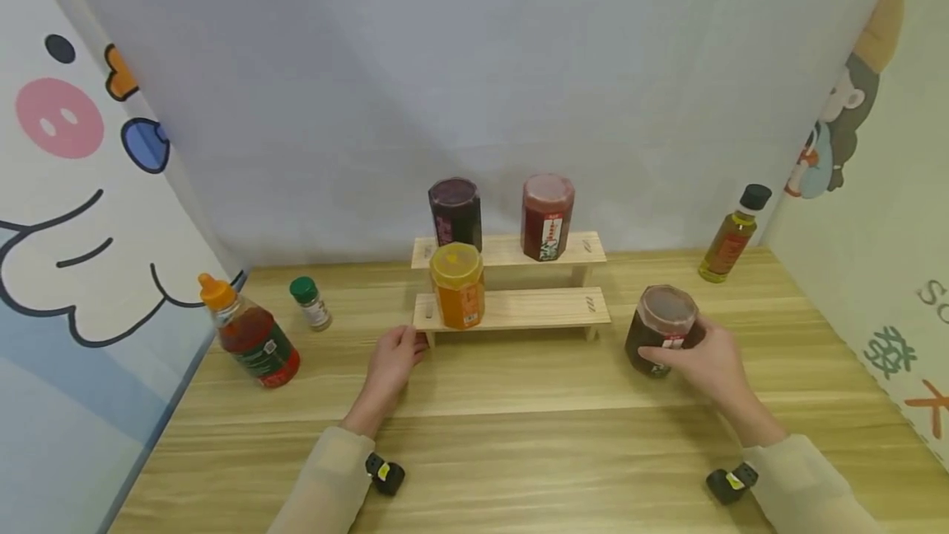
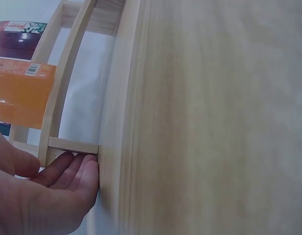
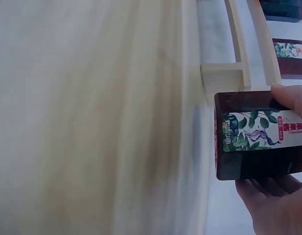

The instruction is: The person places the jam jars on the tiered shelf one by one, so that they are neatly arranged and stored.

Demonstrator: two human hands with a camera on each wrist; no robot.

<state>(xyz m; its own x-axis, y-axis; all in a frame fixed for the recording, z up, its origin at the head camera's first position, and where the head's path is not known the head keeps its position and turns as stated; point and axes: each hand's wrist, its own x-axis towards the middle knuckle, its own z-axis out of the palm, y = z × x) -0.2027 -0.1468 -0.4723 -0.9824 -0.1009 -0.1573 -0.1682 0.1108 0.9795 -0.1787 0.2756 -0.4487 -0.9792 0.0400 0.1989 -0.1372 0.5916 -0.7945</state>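
Note:
My right hand (image 1: pixel 708 357) grips a dark jar of jam (image 1: pixel 652 340), with the thumb on one side and the fingers on the other. The right wrist view shows the jar's label (image 3: pixel 259 129) with leaves printed on it, its base close over the table. At the left end of a two-tier wooden rack (image 1: pixel 534 307), my left hand (image 1: pixel 393 357) holds the lower tier, the thumb at the board's edge and the fingers against its leg (image 2: pixel 75 145). An orange-yellow jar (image 1: pixel 460 291) stands on the lower tier's left. On the upper tier are a purple jar (image 1: pixel 455 217) and a red jar (image 1: pixel 547 225).
To the left stand a red sauce bottle (image 1: pixel 259 344) with an orange cap and a small green-capped shaker (image 1: pixel 311 305). An oil bottle (image 1: pixel 730 245) is at the back right. A pale curtain (image 1: pixel 489 64) hangs behind the wooden table (image 1: pixel 519 460).

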